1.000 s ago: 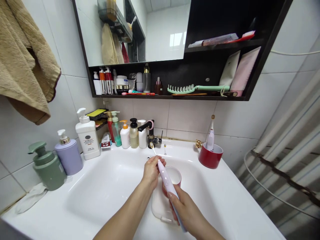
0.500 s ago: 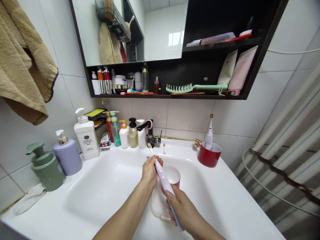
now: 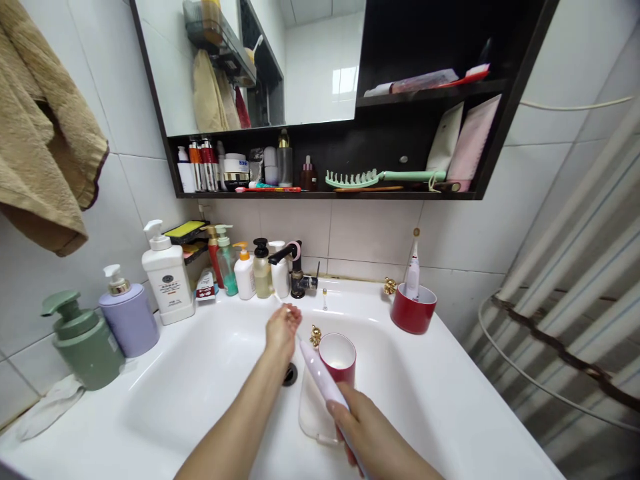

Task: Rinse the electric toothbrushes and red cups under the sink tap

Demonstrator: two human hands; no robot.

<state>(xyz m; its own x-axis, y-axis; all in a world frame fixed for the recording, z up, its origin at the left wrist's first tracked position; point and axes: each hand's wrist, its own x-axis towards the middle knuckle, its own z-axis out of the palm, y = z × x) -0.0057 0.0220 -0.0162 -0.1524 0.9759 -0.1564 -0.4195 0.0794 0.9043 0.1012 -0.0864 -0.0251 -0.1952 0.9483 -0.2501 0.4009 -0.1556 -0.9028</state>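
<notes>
My right hand (image 3: 363, 423) is wrapped round the pale pink handle of an electric toothbrush (image 3: 320, 373), which slants up to the left over the sink. A thin bare shaft shows at the handle's upper end. Up and to the left of that tip, my left hand (image 3: 283, 330) is closed on the white brush head (image 3: 279, 299), mostly hidden by the fingers. The head and handle are apart. Just behind the handle, a red cup with a white inside (image 3: 339, 351) stands in the white sink (image 3: 200, 387), by a clear, flat tray-like piece (image 3: 313, 417).
Behind the sink is a black faucet (image 3: 296, 270), with several pump bottles (image 3: 245, 273) to its left. At right, a red holder (image 3: 414, 313) carries another electric toothbrush (image 3: 413, 270). A gold knob (image 3: 315, 335) and drain (image 3: 290, 375) show in the basin. A dark cabinet (image 3: 320, 195) hangs above.
My left hand has moved left and slightly down, and the brush head has come off the handle, leaving its shaft bare. My right hand keeps its hold; the view has shifted slightly.
</notes>
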